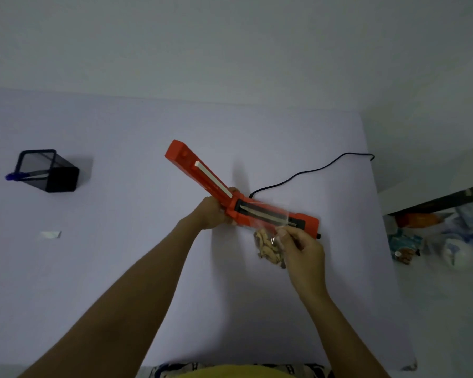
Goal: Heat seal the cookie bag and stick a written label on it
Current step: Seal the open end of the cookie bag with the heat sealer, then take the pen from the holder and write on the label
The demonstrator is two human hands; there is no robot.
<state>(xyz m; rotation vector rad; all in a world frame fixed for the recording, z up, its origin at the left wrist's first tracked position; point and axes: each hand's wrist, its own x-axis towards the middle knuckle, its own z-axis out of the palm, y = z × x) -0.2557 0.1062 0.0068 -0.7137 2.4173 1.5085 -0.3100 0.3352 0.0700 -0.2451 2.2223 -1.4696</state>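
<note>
Pinched between the right hand (302, 249) fingers, the cookie bag (269, 248) is laid across the open heat sealer (246, 203), gripped at its hinge by the left hand (212, 214).

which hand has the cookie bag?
The right hand pinches the cookie bag at the sealer; the left hand grips the sealer's hinge.

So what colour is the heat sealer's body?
Orange-red heat sealer, clearest in the head view.
</note>
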